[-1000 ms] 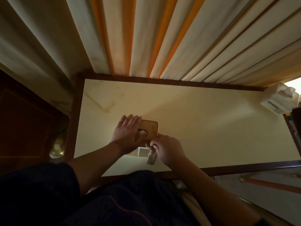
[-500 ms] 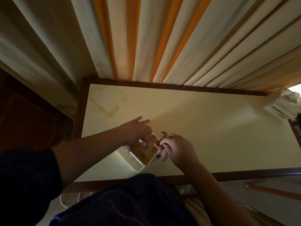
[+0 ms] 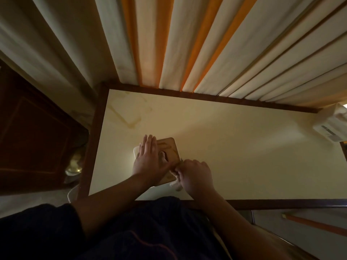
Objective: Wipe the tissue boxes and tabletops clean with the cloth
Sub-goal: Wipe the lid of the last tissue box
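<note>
A square tissue box with a white body and a brown wooden lid stands near the front left of the cream tabletop. My left hand lies flat on the lid with straight fingers, holding the box steady. My right hand grips a small pale cloth and presses it against the box's near right corner. Most of the cloth is hidden under my fingers.
A second white tissue box sits at the table's far right corner. Striped cream and orange curtains hang behind the table. A dark wooden cabinet stands to the left. A faint stain mark shows at the table's far left.
The box has turned from its tilted position back to nearly square on the table. My left hand moved to lie flat across the lid, and my right hand with the cloth shifted to the near right corner.
</note>
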Available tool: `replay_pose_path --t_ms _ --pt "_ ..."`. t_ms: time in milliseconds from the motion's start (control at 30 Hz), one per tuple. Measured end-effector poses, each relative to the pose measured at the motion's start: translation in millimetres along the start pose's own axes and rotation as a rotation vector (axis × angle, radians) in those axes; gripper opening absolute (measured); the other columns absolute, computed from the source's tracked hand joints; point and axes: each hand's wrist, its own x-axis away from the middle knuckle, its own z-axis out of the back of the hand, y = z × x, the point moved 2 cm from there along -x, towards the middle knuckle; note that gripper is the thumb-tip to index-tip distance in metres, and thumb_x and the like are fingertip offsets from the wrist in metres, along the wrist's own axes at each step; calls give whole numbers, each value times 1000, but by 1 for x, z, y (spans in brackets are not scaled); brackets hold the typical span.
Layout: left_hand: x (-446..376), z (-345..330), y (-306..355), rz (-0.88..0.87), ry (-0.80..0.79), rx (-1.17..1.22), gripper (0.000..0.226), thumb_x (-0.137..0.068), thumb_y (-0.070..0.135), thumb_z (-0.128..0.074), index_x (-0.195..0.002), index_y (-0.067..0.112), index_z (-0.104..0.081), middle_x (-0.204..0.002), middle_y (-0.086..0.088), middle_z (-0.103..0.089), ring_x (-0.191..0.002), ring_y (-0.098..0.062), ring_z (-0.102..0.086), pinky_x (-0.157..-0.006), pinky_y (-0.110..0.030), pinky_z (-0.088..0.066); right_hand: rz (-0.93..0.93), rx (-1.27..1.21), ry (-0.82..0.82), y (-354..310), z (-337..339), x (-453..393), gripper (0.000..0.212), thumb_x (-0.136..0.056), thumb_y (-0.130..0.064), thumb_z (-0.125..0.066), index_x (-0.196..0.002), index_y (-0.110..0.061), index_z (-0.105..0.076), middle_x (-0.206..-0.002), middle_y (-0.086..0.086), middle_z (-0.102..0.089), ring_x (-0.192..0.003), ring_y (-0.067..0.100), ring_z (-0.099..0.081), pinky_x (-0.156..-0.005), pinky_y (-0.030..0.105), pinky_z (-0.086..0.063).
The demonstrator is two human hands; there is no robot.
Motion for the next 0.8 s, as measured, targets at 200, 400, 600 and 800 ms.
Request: replay_pose_path --t_ms 200,400,600,800 --pt "-7 -17 -12 -96 158 10 81 -102 54 -10 -163 2 -17 -173 -13 -12 -159 -21 8 -131 -44 -4 -57 1 11 -8 23 -51 12 -91 -20 -64 -97 -24 -74 -89 -7 -67 -89 20 -59 -100 40 -40" --pt "-4 -18 -13 -133 233 -44 69 -106 43 -23 -162 2 -25 -171 -11 -20 -160 -19 3 -128 -35 8 -28 95 140 -15 31 -94 28 -101 -17 -52 -106 -29 -77 -104 -6 -73 -108 24 -60 -99 45 -36" --pt "-10 -22 -17 -136 242 -95 71 -104 45 -23 -160 1 -29 -168 -16 -28 -160 -27 -8 -129 -47 -2 2 -10 261 -8 -2 -60 25 -97 -27 -45 -99 -24 -70 -97 0 -69 -84 31 -68 -80 42 -41" --pt "-11 -25 -18 -131 228 -106 73 -104 46 -21 -162 1 -22 -170 -15 -23 -160 -28 -7 -130 -47 -2 -18 45 122 1 -21 1 16 -80 -27 -79 -86 -30 -65 -85 -6 -66 -65 21 -65 -72 36 -32"
